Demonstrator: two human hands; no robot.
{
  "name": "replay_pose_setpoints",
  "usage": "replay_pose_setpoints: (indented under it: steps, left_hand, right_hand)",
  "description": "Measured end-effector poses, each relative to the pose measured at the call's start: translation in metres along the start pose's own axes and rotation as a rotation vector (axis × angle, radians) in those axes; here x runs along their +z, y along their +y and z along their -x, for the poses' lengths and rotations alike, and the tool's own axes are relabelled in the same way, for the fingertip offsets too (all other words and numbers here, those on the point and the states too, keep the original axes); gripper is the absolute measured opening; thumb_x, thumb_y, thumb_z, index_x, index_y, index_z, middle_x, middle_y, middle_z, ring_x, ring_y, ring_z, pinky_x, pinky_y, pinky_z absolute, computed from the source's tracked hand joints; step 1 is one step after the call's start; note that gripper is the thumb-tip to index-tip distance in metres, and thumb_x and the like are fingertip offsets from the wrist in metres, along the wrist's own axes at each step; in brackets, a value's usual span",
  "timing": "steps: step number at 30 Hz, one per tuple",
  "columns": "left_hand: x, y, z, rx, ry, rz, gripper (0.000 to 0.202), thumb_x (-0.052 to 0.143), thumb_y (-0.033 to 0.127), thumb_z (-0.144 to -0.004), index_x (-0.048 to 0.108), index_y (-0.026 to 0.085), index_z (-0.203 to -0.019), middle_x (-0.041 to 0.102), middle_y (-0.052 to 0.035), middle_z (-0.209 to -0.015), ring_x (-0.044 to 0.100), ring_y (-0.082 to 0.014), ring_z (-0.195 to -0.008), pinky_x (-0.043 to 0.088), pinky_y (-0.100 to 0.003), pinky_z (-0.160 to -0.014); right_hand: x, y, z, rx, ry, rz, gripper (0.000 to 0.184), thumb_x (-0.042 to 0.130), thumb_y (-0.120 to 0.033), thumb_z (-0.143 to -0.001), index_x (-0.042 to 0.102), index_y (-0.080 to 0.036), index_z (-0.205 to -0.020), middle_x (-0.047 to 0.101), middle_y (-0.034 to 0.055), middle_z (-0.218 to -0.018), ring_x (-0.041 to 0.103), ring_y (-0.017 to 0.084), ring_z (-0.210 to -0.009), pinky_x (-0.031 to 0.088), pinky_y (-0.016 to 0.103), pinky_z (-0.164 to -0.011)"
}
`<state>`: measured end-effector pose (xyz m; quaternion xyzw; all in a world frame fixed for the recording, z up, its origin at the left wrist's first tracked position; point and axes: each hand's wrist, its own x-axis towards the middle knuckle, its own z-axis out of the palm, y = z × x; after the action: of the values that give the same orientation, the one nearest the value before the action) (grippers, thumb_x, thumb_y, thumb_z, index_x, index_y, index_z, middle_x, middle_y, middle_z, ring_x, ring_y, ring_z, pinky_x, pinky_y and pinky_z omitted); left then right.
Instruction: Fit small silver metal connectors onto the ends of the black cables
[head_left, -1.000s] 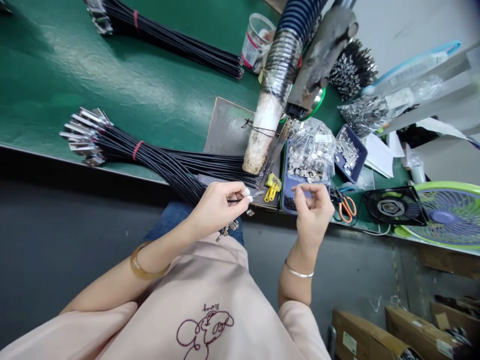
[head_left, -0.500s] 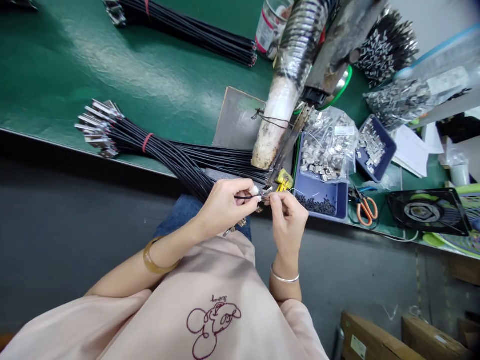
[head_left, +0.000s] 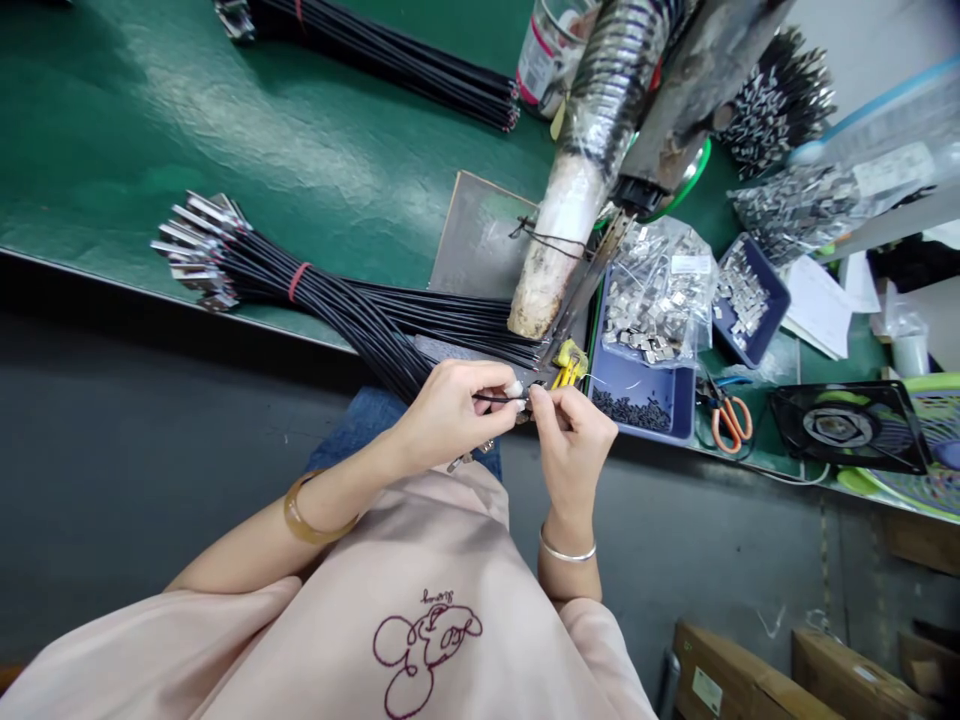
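Between thumb and fingers, my left hand (head_left: pixel 457 412) pinches a thin black cable (head_left: pixel 491 399) close to its end. My right hand (head_left: pixel 576 435) is closed in a pinch right beside that end; what lies between its fingertips is too small to make out. Behind the left hand, a bundle of black cables (head_left: pixel 352 325) with a red tie lies across the bench edge, metal connectors (head_left: pixel 202 245) at its far left end. Yellow-handled cutters (head_left: pixel 571 365) lie just beyond my fingertips.
A taped duct (head_left: pixel 551 240) and a metal arm hang over the work spot. To the right are a blue tray (head_left: pixel 679 400) with small black parts and a bag of metal pieces (head_left: pixel 652 300), orange-handled pliers (head_left: pixel 731 420) and a black fan (head_left: pixel 844 428). Another cable bundle (head_left: pixel 397 60) lies behind.
My right fingertips have come slightly closer to the left ones at the cable end. A thin pale strand now reaches farther right over the blue tray. The view has shifted a little.
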<state>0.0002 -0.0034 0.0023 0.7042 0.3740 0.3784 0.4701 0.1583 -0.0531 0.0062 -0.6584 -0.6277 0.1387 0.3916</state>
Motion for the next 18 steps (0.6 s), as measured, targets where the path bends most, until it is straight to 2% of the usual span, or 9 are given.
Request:
replay_pose_setpoints:
  steps: [5,8,12,15,18]
  left_hand:
    - [-0.010,-0.001,-0.001,0.031,-0.080,0.040,0.011,0.062,0.015,-0.083,0.064,0.014,-0.072,0.055,0.0028,-0.063,0.045,-0.0080,-0.056,0.037,-0.020,-0.056]
    - [-0.013,-0.001,-0.001,-0.001,-0.092,0.078,0.017,0.060,0.020,-0.087,0.068,0.013,-0.074,0.059,0.0007,-0.064,0.048,-0.0091,-0.058,0.038,-0.021,-0.056]
    - [-0.009,0.002,0.000,-0.029,-0.021,0.172,0.017,0.062,0.019,-0.086,0.070,0.013,-0.073,0.061,0.0001,-0.064,0.048,-0.0087,-0.057,0.037,-0.020,-0.053]
    - [-0.001,0.005,0.001,-0.057,0.037,0.189,0.016,0.060,0.014,-0.084,0.070,0.013,-0.071,0.062,-0.0004,-0.068,0.048,-0.0081,-0.059,0.036,-0.019,-0.052]
    - [0.005,0.005,0.000,-0.062,0.095,0.155,0.016,0.059,0.012,-0.081,0.069,0.012,-0.069,0.058,0.0000,-0.066,0.046,-0.0082,-0.059,0.034,-0.020,-0.052]
  right_hand:
    - [-0.009,0.004,-0.002,0.199,-0.067,-0.180,0.024,0.063,-0.040,-0.092,0.071,-0.018,-0.084,0.055,-0.0044,-0.059,0.041,0.007,-0.048,0.033,0.022,-0.047]
    - [-0.013,0.005,0.001,0.166,-0.070,-0.183,0.019,0.065,-0.037,-0.090,0.074,-0.020,-0.095,0.057,-0.0048,-0.061,0.034,0.006,-0.045,0.030,0.022,-0.043]
    - [-0.016,0.002,0.007,-0.024,0.074,-0.002,0.018,0.061,-0.033,-0.093,0.074,-0.022,-0.100,0.065,-0.0010,-0.070,0.047,0.009,-0.048,0.039,0.025,-0.049]
    - [-0.020,-0.002,0.010,-0.044,0.230,-0.087,0.020,0.055,-0.029,-0.096,0.066,-0.022,-0.112,0.060,-0.0040,-0.061,0.052,0.011,-0.045,0.042,0.025,-0.046]
    - [-0.023,-0.005,0.011,-0.044,0.329,-0.185,0.024,0.053,-0.023,-0.098,0.055,-0.025,-0.121,0.071,-0.0026,-0.075,0.060,0.010,-0.046,0.048,0.025,-0.047]
